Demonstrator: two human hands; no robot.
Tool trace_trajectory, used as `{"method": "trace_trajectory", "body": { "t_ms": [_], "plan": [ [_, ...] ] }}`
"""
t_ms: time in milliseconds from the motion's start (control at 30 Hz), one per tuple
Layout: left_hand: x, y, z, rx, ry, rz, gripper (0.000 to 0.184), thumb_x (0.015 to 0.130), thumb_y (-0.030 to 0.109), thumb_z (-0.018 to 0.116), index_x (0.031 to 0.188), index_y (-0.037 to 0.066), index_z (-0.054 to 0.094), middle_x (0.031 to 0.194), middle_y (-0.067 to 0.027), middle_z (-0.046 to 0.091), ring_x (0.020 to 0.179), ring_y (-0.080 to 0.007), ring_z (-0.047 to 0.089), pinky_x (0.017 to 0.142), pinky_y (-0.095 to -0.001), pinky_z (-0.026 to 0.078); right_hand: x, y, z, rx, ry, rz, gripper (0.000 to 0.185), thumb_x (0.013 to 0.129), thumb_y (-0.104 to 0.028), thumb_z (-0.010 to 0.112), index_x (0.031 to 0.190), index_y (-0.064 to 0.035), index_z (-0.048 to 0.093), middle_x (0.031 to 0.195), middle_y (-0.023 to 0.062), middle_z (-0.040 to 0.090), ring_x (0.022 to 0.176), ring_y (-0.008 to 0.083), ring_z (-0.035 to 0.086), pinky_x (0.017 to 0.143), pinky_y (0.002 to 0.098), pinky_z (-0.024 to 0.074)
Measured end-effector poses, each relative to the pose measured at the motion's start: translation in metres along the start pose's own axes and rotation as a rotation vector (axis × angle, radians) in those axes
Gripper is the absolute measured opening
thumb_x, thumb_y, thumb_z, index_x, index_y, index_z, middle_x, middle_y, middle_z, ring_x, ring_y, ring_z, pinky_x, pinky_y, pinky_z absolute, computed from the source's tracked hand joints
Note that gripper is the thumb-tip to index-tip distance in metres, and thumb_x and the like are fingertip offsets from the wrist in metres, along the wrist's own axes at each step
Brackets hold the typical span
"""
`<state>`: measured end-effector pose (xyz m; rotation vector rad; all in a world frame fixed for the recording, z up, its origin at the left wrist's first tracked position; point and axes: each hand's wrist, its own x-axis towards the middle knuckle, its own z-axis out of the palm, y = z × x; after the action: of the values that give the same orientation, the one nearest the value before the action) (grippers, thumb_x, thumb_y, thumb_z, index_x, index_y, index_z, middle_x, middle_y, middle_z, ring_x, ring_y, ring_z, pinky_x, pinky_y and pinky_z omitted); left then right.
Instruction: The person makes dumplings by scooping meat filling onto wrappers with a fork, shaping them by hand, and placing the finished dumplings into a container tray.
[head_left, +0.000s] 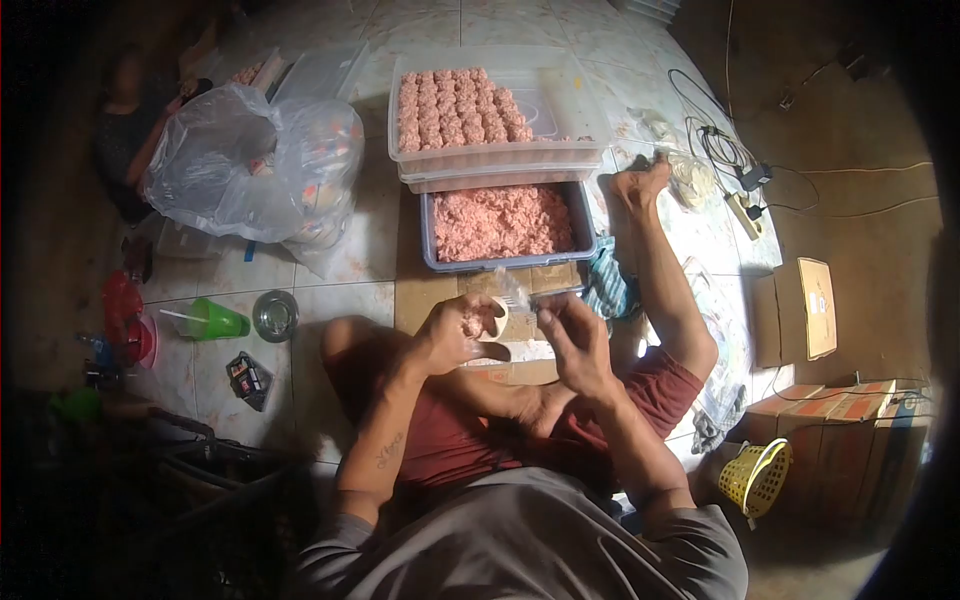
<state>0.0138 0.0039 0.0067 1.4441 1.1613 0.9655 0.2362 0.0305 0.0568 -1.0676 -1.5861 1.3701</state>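
My left hand (pixel 455 338) curls around a small white wrapper (pixel 499 316) with a lump of pink minced meat (pixel 475 323) in it. Close beside it, my right hand (pixel 578 345) pinches a thin, flat utensil (pixel 556 293); its exact kind is unclear. A wrinkled piece of clear plastic (pixel 512 286) shows between the hands, and I cannot tell which one holds it. Just beyond lies a blue-grey tub (pixel 428 240) full of minced meat (pixel 500 222). Behind that, stacked clear plastic boxes (pixel 560 95) hold rows of shaped meat portions (pixel 455 108).
Cardboard (pixel 412 300) lies under the tub, with a blue-striped cloth (pixel 607 280) at its right. A large plastic bag (pixel 215 150), a green cup (pixel 218 320) and a glass dish (pixel 275 315) stand left. Right are cables (pixel 715 145), cartons (pixel 830 415) and a yellow basket (pixel 755 478). Another person (pixel 125 130) sits far left.
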Motion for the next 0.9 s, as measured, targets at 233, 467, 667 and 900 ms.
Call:
{"method": "trace_trajectory", "body": {
  "t_ms": [233,467,667,900],
  "plan": [
    [-0.007,-0.006,-0.022,0.047,0.094,-0.019,0.038,0.074,0.000,0.085,0.106,0.002,0.064,0.095,-0.0027,0.071,0.082,-0.0083,0.062,0.073,-0.0286,0.052,0.011,-0.020,-0.013,-0.428,-0.257,-0.315,0.014,0.094,-0.005,0.064,0.107,-0.0001,0.067,0.090,0.0152,0.064,0.076,0.0311,0.064,0.068,0.0403,0.0512],
    [-0.006,-0.028,0.000,0.396,0.208,0.154,0.021,0.075,0.010,0.083,0.082,0.001,0.064,0.067,-0.0135,0.061,0.058,-0.0231,0.055,0.060,-0.0343,0.047,0.010,-0.012,-0.009,-0.553,-0.317,-0.292,0.018,0.090,-0.001,0.064,0.107,-0.0007,0.070,0.093,0.0190,0.065,0.081,0.0377,0.066,0.070,0.0430,0.0531],
    [-0.005,-0.009,-0.011,0.046,0.263,-0.102,0.037,0.079,0.026,0.088,0.088,0.003,0.061,0.071,-0.0031,0.058,0.064,-0.0106,0.047,0.061,-0.0309,0.045,0.025,0.032,-0.003,0.409,-0.272,0.263,0.015,0.103,-0.019,0.063,0.109,-0.0049,0.065,0.081,-0.0055,0.053,0.065,0.0029,0.042,0.056,0.0203,0.0332],
    [-0.018,0.029,-0.019,-0.214,0.224,0.143,0.042,0.078,0.011,0.090,0.107,0.001,0.061,0.083,-0.0009,0.066,0.073,-0.0085,0.058,0.070,-0.0259,0.052,0.034,0.095,-0.025,0.461,-0.008,0.723,0.014,0.104,-0.021,0.059,0.105,-0.0082,0.054,0.076,-0.0004,0.052,0.054,0.0058,0.041,0.045,0.0242,0.0332]
  ]
}}
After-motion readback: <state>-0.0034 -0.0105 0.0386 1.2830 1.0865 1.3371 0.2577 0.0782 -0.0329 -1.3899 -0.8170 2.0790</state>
